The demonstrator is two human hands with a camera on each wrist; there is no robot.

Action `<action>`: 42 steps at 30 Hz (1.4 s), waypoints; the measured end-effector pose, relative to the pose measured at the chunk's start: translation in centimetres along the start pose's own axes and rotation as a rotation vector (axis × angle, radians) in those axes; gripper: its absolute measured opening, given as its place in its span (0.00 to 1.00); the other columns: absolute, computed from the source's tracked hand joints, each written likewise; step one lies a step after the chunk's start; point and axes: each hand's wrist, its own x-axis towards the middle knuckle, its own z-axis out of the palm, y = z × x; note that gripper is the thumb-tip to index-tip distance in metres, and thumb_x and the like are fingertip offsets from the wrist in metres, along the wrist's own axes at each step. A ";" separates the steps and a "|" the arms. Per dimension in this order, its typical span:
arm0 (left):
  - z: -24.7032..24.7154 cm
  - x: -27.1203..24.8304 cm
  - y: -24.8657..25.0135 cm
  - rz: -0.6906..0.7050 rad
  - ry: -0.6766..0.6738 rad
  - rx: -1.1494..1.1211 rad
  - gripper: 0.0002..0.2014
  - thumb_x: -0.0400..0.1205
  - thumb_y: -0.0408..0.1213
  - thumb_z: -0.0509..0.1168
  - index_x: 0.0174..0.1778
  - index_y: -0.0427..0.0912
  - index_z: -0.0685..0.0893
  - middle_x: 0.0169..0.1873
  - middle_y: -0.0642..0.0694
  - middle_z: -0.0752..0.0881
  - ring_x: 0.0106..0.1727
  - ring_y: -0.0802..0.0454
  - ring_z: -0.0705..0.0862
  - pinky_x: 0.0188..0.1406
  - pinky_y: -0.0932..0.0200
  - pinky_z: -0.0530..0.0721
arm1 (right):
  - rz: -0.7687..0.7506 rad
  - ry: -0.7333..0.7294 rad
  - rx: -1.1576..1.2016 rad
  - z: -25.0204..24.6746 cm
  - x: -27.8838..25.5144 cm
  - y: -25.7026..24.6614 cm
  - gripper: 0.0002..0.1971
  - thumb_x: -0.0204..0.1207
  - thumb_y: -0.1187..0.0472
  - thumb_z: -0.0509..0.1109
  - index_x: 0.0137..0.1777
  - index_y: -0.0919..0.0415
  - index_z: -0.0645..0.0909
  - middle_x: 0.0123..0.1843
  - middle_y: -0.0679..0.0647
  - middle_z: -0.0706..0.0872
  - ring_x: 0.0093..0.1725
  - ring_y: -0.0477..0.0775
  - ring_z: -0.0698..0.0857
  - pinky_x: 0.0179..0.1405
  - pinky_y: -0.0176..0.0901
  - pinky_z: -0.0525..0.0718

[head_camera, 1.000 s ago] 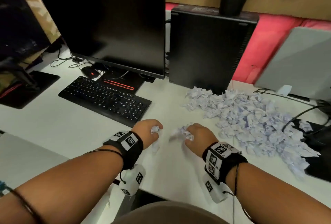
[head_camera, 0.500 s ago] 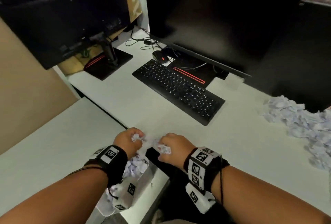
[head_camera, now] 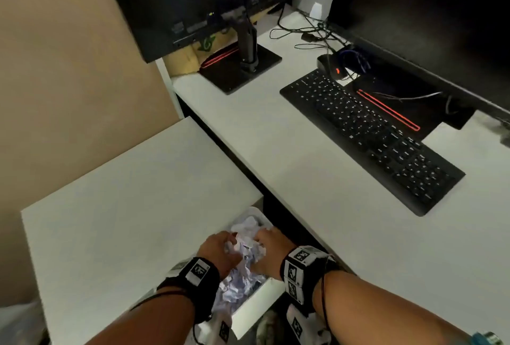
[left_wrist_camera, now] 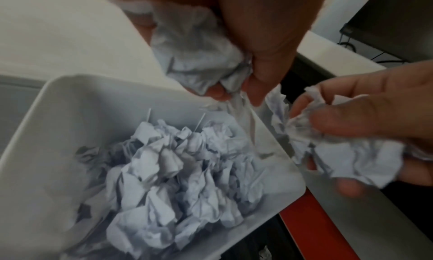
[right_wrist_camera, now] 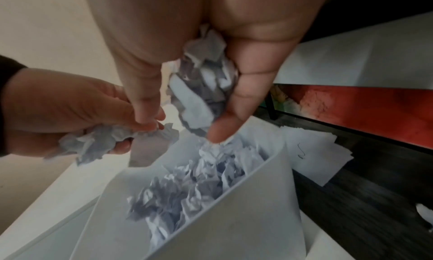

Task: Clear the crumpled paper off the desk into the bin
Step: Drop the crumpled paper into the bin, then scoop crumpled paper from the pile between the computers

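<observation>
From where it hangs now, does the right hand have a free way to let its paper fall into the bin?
Probably yes. The right hand grips its crumpled paper just above the open white bin, with nothing between them. The left hand holds its own wad beside it, off to the side.

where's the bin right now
In the head view the white bin sits low at bottom centre, in the gap between the side table and the desk, directly under both hands and already holding crumpled paper.

No readable words or numbers anywhere; the wristbands (head_camera: pixel 199 271) carry only black-and-white square code markers, and the keyboard (head_camera: pixel 369 134) legends are blurred.
</observation>
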 end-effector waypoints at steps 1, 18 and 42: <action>0.3 0.1 -0.3 -0.007 0.000 -0.003 0.16 0.73 0.37 0.72 0.53 0.51 0.77 0.57 0.44 0.79 0.48 0.49 0.79 0.45 0.65 0.74 | -0.005 0.018 -0.010 0.7 0.5 -0.1 0.32 0.66 0.49 0.77 0.68 0.53 0.71 0.68 0.56 0.71 0.66 0.60 0.78 0.64 0.49 0.80; 0.9 0.2 -1.8 0.047 -0.167 0.196 0.22 0.77 0.35 0.64 0.68 0.52 0.78 0.74 0.48 0.69 0.74 0.49 0.71 0.73 0.61 0.68 | 0.006 -0.079 -0.038 0.4 1.1 0.7 0.27 0.77 0.69 0.66 0.76 0.56 0.70 0.76 0.55 0.68 0.72 0.55 0.75 0.72 0.39 0.72; 1.6 -4.2 24.2 0.603 0.179 0.273 0.16 0.76 0.37 0.66 0.58 0.55 0.80 0.63 0.51 0.74 0.67 0.47 0.70 0.67 0.52 0.72 | 0.231 0.282 -0.026 -14.0 -15.6 12.7 0.22 0.73 0.52 0.69 0.68 0.47 0.76 0.69 0.52 0.75 0.67 0.57 0.77 0.67 0.48 0.77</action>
